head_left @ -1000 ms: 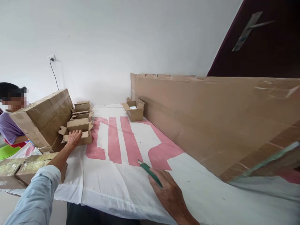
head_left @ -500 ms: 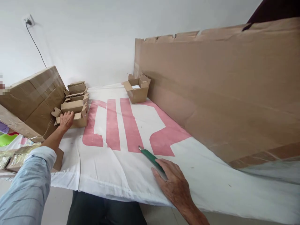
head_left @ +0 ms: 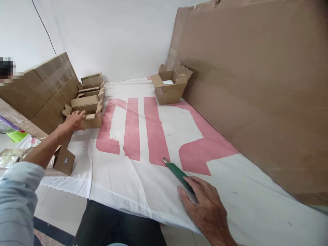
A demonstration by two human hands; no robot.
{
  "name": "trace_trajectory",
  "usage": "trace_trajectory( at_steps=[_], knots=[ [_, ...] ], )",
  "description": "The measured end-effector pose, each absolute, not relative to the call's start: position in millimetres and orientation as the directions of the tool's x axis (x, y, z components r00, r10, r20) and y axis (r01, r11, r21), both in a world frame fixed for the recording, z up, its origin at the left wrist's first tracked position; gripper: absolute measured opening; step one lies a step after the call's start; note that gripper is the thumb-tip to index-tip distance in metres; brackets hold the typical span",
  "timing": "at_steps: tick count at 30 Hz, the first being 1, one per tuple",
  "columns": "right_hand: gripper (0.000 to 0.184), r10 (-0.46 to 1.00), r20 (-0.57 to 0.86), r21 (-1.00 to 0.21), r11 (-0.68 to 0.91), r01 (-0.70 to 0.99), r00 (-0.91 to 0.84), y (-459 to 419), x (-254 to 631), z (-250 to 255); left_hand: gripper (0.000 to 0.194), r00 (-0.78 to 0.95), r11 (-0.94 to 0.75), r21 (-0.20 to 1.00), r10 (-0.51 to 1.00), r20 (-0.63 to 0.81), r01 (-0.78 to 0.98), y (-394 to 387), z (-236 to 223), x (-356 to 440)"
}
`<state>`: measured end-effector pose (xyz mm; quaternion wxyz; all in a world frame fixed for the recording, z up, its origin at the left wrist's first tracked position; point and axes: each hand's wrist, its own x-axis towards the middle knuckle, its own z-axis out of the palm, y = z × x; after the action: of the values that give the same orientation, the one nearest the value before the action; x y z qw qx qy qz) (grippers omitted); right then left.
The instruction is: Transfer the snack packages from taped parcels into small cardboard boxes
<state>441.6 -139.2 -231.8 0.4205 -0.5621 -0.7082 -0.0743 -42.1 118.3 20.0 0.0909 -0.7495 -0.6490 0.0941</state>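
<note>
At the left, my left hand [head_left: 74, 120] is at the near side of an open cardboard box [head_left: 93, 122], its fingers stretched over the front flap and the thumb lower, outside the wall. Whether it presses on the box is hard to see. Behind that box stand further open boxes [head_left: 92, 80] in a row. My right hand [head_left: 207, 205] is closed round a green utility knife [head_left: 178, 172] low over the cloth near the front edge. A metal tip points away to the upper left.
A white cloth with red printed shapes [head_left: 157, 136] covers the table. Another open box [head_left: 169, 92] with something white inside stands at the back. A tall cardboard sheet [head_left: 246, 85] leans along the right. Large taped cartons [head_left: 48, 92] and a small box [head_left: 65, 160] are at left.
The view has shifted, so most things sit further right. My left hand's fingers have straightened from their curl over the box flap. The knife stays in my right hand.
</note>
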Motion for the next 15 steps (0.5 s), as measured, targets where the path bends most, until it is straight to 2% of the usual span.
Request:
trace_trajectory(
  at_steps=[2,3,5,6,7,10,12,15],
  knots=[
    [0.028,0.730,0.683,-0.379,0.358,0.853,-0.003,-142,440,-227,0.074,0.179,-0.166,-0.195,0.983,0.050,0.967,83,40,-45],
    [0.029,0.733,0.680,-0.389,0.355,0.850,0.005,-142,438,-224,0.063,0.202,-0.182,-0.152,0.971,0.130,0.972,59,48,-46],
    [0.029,0.745,0.667,-0.408,0.357,0.841,0.007,-141,432,-217,0.031,0.239,-0.311,0.086,0.854,0.463,0.946,3,58,-46],
    [0.030,0.752,0.659,-0.414,0.365,0.834,-0.001,-139,428,-213,0.021,0.227,-0.365,0.119,0.769,0.598,0.923,-27,59,-47],
    [0.031,0.759,0.651,-0.420,0.378,0.825,-0.016,-136,422,-210,0.019,0.220,-0.390,0.102,0.695,0.684,0.915,-56,57,-49],
    [0.032,0.772,0.633,-0.436,0.422,0.795,-0.063,-121,401,-205,0.016,0.026,-0.198,0.131,0.636,0.771,0.971,-126,32,-66],
    [0.030,0.785,0.613,-0.452,0.446,0.773,-0.095,-110,383,-205,0.015,-0.105,-0.033,0.166,0.649,0.754,0.986,-153,8,-88],
    [0.027,0.811,0.561,-0.471,0.478,0.742,-0.166,-93,354,-205,0.029,-0.194,0.072,0.195,0.655,0.730,0.978,-167,-26,-126]
  ],
)
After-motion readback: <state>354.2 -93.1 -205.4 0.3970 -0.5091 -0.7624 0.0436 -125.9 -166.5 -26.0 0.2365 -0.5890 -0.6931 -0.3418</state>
